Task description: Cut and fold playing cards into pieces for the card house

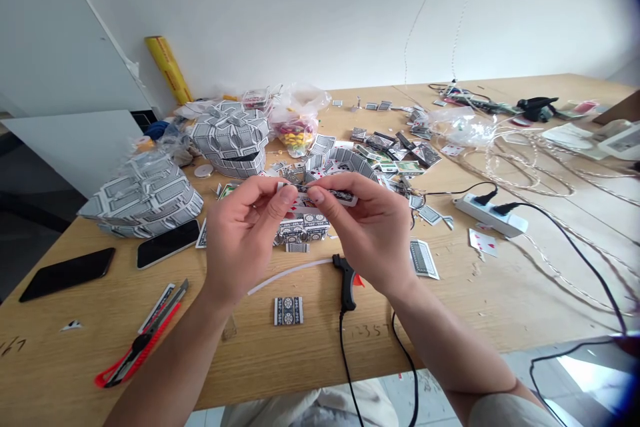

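Head view: the left hand (243, 237) and right hand (377, 237) are each closed, thumb to finger, on a small card piece (301, 189), held between them above the table (310, 363), well beyond the glue gun (345, 283). Fingers hide much of it. Judged light, thin and springy, smooth enough to slip, and liable to crease; best gripped lightly at its two ends. Its long axis appears to run left to right, one end toward each hand; which face leads cannot be told.
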`<move>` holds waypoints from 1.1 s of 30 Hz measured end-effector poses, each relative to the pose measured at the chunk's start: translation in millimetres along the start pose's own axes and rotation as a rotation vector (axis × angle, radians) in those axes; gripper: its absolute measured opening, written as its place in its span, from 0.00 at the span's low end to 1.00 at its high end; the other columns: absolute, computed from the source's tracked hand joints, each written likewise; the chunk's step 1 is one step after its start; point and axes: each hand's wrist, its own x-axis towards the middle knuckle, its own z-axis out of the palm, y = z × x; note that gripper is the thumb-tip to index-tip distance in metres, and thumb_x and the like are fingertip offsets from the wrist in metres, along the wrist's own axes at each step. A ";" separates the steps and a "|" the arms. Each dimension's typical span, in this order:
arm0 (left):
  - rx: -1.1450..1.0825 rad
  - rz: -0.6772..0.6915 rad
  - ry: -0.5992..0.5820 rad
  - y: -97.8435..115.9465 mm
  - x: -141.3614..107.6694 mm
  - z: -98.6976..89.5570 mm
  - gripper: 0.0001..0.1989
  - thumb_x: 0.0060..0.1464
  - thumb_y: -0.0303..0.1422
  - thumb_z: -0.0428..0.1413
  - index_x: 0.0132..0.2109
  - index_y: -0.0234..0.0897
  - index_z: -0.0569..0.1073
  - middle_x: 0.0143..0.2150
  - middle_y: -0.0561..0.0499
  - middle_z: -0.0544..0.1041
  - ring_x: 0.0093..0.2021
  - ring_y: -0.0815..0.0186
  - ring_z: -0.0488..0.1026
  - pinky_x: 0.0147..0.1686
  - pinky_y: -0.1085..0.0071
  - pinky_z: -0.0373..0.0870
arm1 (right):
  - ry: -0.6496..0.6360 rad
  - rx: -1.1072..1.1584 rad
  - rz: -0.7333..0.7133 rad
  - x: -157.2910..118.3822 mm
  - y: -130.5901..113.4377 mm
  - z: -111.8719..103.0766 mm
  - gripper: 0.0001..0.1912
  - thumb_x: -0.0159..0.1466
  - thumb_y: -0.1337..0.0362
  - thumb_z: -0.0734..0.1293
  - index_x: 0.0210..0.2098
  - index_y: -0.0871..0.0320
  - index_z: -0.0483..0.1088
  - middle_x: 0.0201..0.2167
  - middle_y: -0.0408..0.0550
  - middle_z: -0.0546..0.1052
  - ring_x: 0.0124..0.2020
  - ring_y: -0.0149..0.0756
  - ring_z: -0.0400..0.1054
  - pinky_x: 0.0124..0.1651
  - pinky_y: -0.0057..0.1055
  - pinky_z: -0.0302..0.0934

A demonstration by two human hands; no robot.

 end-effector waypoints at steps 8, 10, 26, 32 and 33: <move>0.074 0.042 0.013 0.2 -1.6 -3.8 0.08 0.67 0.41 0.65 0.43 0.43 0.84 0.33 0.53 0.83 0.30 0.67 0.76 0.30 0.70 0.74 | 0.023 0.015 -0.120 -0.8 -0.5 3.5 0.03 0.70 0.65 0.75 0.43 0.53 0.84 0.39 0.46 0.86 0.41 0.36 0.80 0.45 0.34 0.75; 0.082 0.073 0.027 -1.7 -1.9 -5.5 0.07 0.67 0.40 0.65 0.44 0.43 0.85 0.34 0.54 0.83 0.30 0.68 0.76 0.30 0.70 0.73 | 0.009 0.036 -0.089 0.5 -1.5 2.7 0.04 0.69 0.62 0.77 0.44 0.53 0.84 0.40 0.46 0.87 0.40 0.37 0.80 0.43 0.35 0.75; 0.022 0.208 0.097 -7.3 -0.2 -5.3 0.06 0.68 0.34 0.64 0.39 0.40 0.83 0.29 0.55 0.77 0.29 0.71 0.70 0.28 0.71 0.66 | -0.056 0.029 -0.124 1.8 -5.5 -4.9 0.03 0.70 0.63 0.77 0.41 0.51 0.87 0.35 0.42 0.86 0.35 0.35 0.78 0.41 0.36 0.72; 0.060 0.215 0.085 -10.0 0.8 -7.4 0.10 0.70 0.37 0.62 0.38 0.41 0.81 0.26 0.56 0.70 0.25 0.72 0.62 0.24 0.70 0.59 | -0.065 0.046 -0.182 1.5 -4.7 -2.8 0.05 0.69 0.67 0.77 0.42 0.50 0.87 0.36 0.42 0.86 0.36 0.34 0.78 0.42 0.36 0.70; 0.063 0.211 0.070 -9.3 1.5 -7.9 0.11 0.71 0.37 0.61 0.38 0.41 0.81 0.26 0.56 0.69 0.25 0.72 0.61 0.24 0.70 0.58 | -0.068 0.053 -0.177 1.5 -4.1 -2.7 0.05 0.69 0.67 0.77 0.42 0.50 0.87 0.36 0.42 0.87 0.36 0.34 0.78 0.42 0.36 0.71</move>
